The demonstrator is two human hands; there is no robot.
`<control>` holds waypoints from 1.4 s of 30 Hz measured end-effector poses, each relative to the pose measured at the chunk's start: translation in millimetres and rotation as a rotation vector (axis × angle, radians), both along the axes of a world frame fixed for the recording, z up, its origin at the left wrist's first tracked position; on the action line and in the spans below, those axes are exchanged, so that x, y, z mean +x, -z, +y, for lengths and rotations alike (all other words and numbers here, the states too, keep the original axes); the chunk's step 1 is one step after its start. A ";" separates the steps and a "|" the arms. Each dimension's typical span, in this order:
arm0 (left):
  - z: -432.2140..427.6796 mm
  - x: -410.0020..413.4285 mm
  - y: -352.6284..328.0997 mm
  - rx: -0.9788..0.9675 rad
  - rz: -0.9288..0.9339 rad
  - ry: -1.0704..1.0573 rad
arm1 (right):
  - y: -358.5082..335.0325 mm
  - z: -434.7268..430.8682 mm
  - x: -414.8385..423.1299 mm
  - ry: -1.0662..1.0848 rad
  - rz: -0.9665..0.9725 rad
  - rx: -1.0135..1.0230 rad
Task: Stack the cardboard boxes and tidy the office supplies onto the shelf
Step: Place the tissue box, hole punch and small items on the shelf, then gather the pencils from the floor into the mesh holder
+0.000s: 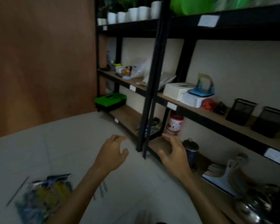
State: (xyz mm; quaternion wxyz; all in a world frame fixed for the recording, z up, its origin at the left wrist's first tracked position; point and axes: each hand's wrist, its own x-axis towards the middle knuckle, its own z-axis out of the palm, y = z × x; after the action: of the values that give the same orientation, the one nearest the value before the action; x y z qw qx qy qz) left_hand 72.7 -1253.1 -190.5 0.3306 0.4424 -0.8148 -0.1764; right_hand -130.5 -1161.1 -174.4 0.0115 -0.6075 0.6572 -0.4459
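My left hand (113, 152) and my right hand (174, 153) hover side by side over the grey floor, in front of the black shelf unit (148, 94). Both hold nothing and their fingers are loosely curved and spread. The right hand is just in front of the lower shelf board, near a dark bottle (191, 151). A blurred pack of office supplies (45, 196), yellow and blue, lies on the floor at the lower left, beside a thin rod (17, 191). No cardboard box shows in the view.
The middle shelf holds a white tissue box (176, 90), a blue hole punch (202, 89) and two black mesh holders (240, 111). A green-lidded case (110, 101) and a red-labelled jar (174, 123) sit lower. White pots (132, 13) line the top. Metal kitchenware (255, 206) is at the lower right.
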 end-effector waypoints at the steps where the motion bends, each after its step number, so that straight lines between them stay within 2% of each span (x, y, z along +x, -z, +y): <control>1: 1.5 18.8 7.8 0.009 -0.003 -0.027 | 6.8 -5.6 13.5 -0.029 0.003 0.011; 10: -30.5 141.2 77.4 0.093 -0.037 -0.253 | 62.6 -77.7 108.8 -0.268 -0.086 0.186; 17: -69.0 181.8 151.6 0.204 0.010 -0.371 | 132.4 -148.1 145.6 -0.321 -0.171 0.381; 25: -126.9 173.6 251.6 0.350 0.021 -0.409 | 245.0 -234.7 143.7 -0.236 -0.258 0.604; 29: -156.0 158.3 300.2 0.433 0.047 -0.434 | 314.4 -269.3 139.5 -0.115 -0.292 0.737; 34: -184.5 138.7 353.1 0.493 -0.054 -0.407 | 392.0 -296.9 136.8 -0.053 -0.191 0.940; 38: -202.7 129.3 388.6 0.503 -0.089 -0.374 | 439.4 -307.6 143.0 -0.041 -0.122 0.954; 42: -200.1 122.6 414.8 0.512 -0.069 -0.354 | 461.4 -309.5 145.4 -0.047 -0.022 0.865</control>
State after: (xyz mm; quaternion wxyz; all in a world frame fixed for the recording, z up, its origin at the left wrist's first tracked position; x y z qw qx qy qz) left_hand 195.3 -1453.2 -605.2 0.2061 0.6521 -0.6648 -0.3005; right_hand 14.9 -1470.6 -635.8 0.2822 -0.5567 0.7695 -0.1352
